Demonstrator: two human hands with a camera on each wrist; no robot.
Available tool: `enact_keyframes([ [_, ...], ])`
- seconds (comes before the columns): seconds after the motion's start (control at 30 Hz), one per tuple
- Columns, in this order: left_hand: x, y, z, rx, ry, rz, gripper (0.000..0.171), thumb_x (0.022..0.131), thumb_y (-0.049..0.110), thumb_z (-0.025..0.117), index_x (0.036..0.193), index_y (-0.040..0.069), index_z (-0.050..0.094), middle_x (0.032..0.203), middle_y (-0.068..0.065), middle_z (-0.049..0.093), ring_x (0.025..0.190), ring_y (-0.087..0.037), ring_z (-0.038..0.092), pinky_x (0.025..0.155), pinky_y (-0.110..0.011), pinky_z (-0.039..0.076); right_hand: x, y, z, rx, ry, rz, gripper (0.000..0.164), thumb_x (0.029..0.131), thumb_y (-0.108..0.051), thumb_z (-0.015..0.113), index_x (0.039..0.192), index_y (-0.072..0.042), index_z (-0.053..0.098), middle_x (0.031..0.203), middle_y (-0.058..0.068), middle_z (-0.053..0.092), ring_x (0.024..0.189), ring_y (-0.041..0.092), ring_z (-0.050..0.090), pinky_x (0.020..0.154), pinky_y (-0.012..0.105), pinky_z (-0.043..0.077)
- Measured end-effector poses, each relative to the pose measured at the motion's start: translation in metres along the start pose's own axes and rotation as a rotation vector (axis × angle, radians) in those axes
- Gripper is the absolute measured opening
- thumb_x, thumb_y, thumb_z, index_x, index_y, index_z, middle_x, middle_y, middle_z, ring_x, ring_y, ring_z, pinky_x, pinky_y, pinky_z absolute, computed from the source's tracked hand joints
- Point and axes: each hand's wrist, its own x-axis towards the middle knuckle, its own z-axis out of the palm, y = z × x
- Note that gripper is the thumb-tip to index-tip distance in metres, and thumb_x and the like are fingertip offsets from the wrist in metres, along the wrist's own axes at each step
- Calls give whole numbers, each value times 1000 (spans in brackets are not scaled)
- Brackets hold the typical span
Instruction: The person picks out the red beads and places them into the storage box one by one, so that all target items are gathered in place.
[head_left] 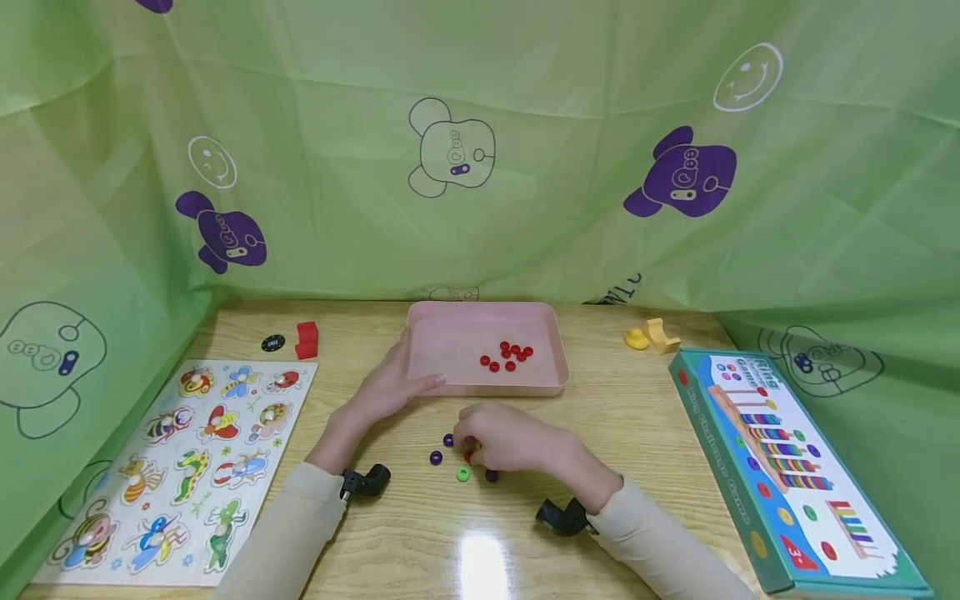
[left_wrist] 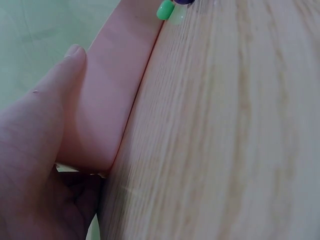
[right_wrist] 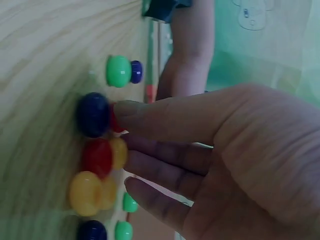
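Note:
My left hand grips the near left corner of a shallow pink tray; the thumb lies along its front wall in the left wrist view. Inside the tray are several small red rings. In front of it, my right hand is low over the table, with a red ring between thumb and fingertips, partly hidden by them. Around those fingers lie purple rings, a green ring and a dark ring. Yellow rings and another red ring show in the right wrist view.
On the left lies an insect puzzle board, with a red block and a black disc behind it. A ring game box lies at the right, near yellow pieces. Green curtains enclose the table.

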Motion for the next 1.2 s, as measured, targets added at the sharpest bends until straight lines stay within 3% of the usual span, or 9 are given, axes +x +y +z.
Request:
enact_keyframes([
  [0.37,0,-1,0,-7,-1,5,111,76,63,61,149,19,-10,158,-7,1,144,-28,11,113,-54,21,4,1,6,-29,53,-30,14,79,-8,68,84,-22,67,80,-12,58,70,2,47,65,13,43],
  [0.67,2,-3,2,-2,11,17,111,76,63,61,149,16,-7,158,-6,3,144,-28,12,113,-54,22,5,3,7,-30,30,-11,12,81,-11,67,83,-22,66,78,-12,57,69,3,46,62,14,42],
  [0.9,2,-4,3,-10,7,10,109,76,63,61,147,25,-12,158,-5,2,144,-26,11,113,-53,22,7,3,12,-29,55,-11,13,80,-9,67,84,-22,66,81,-12,58,69,2,48,64,12,44],
  [1.07,1,-4,3,-30,9,26,110,76,61,63,148,23,-12,158,-5,3,144,-27,13,112,-54,23,5,6,2,16,73,23,11,81,-12,68,88,-21,66,83,-10,57,69,3,48,59,13,43],
  [1.2,2,-4,2,-27,14,35,111,76,60,63,149,16,-7,158,-7,5,143,-29,15,112,-55,24,2,12,-17,60,154,67,12,81,-11,66,90,-18,66,84,-9,57,70,6,50,59,16,44],
])
